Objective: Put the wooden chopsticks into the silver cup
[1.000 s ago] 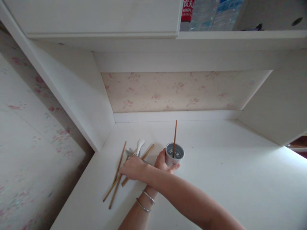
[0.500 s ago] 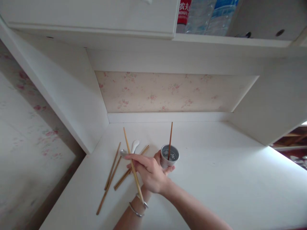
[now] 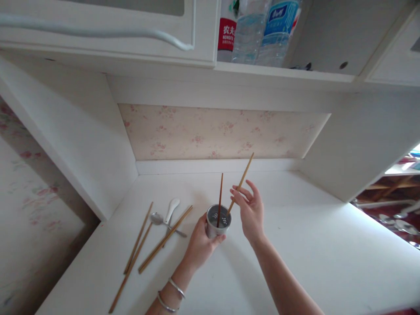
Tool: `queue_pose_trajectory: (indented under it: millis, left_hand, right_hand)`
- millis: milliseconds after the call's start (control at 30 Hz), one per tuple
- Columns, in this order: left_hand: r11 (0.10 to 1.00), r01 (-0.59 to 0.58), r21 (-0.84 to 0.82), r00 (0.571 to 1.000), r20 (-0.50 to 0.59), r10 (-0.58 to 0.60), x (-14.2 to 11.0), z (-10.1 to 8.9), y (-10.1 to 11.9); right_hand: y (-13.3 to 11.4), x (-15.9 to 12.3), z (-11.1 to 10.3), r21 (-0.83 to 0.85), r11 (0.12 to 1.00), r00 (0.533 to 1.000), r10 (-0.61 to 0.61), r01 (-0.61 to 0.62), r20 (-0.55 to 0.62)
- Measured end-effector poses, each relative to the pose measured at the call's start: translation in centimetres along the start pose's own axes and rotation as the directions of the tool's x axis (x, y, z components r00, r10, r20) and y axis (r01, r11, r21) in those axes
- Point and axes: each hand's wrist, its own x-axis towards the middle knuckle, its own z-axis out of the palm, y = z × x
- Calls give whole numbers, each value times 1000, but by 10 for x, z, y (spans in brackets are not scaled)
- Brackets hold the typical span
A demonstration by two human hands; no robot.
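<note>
My left hand (image 3: 201,245) is wrapped round a grey metal utensil holder (image 3: 214,232) with small holes in its bottom. One dark brown chopstick (image 3: 220,197) stands in it, nearly upright. Between the thumb and fingers of my right hand (image 3: 252,214) is a lighter chopstick (image 3: 245,173), tilted, its lower end at the holder's right rim. On the table to the left lie several chopsticks: a crossed pair (image 3: 138,247) and a bundle side by side (image 3: 167,238). Among them are a metal spoon (image 3: 157,218) and a white-handled utensil (image 3: 172,208), whose far end is partly hidden.
The white tabletop (image 3: 295,245) meets a low back ledge (image 3: 210,166). Side panels (image 3: 65,131) stand left and right. A cabinet with a handle (image 3: 98,31) hangs above, beside a shelf of plastic bottles (image 3: 251,30).
My right hand has carried the light chopstick from the left pile across to the holder and tipped it over the rim. The camera view has shifted; my left hand still grips the holder.
</note>
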Motion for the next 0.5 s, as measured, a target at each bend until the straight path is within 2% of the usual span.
queue_pose_trajectory:
  millis: [133, 300, 500]
  left_hand:
    - [999, 20, -51, 1000, 12, -19, 2, 0, -2]
    - [996, 46, -79, 999, 9, -46, 3, 0, -9]
    - [989, 91, -117, 996, 7, -91, 4, 0, -11]
  right_hand:
    - [25, 1, -8, -90, 983, 984, 167, -162, 58]
    - [47, -4, -11, -202, 959, 965, 226, -197, 132]
    - [57, 1, -12, -334, 922, 952, 261, -197, 158]
